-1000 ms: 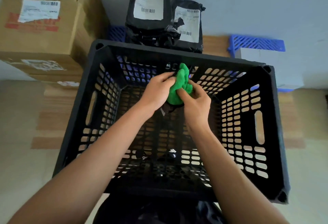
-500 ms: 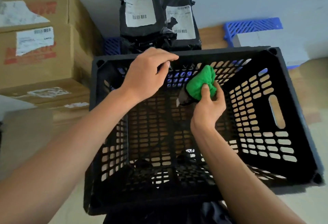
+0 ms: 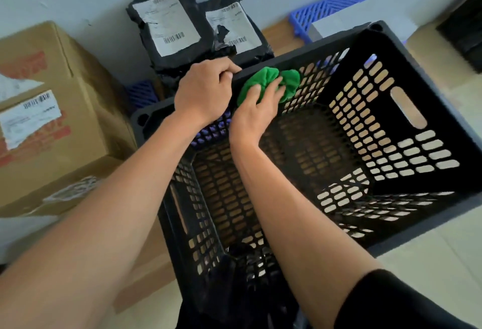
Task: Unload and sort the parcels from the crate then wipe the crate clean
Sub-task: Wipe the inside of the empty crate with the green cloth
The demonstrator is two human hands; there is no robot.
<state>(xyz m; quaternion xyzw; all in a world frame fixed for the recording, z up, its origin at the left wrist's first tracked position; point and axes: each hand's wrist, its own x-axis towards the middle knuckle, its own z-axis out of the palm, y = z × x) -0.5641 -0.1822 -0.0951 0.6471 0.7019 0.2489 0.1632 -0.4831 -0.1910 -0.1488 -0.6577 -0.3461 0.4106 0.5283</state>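
Observation:
A black slotted plastic crate [image 3: 391,125] stands on the floor in front of me with nothing inside it. My left hand [image 3: 203,91] grips the crate's far rim near its left corner. My right hand [image 3: 257,109] presses a bunched green cloth [image 3: 268,82] against the inner face of the far wall, just under the rim. Two black parcel bags [image 3: 182,31] with white labels lean against the wall behind the crate.
Stacked cardboard boxes [image 3: 52,109] with labels sit at the left, close to the crate. A blue plastic basket [image 3: 328,11] holding a white box lies at the back right. Another blue grid piece [image 3: 142,93] shows under the black bags. A dark object [image 3: 464,33] stands at the far right.
My left hand left the cloth and took hold of the crate's far rim. My right hand carried the cloth up the far wall to just below the rim. The view swung left.

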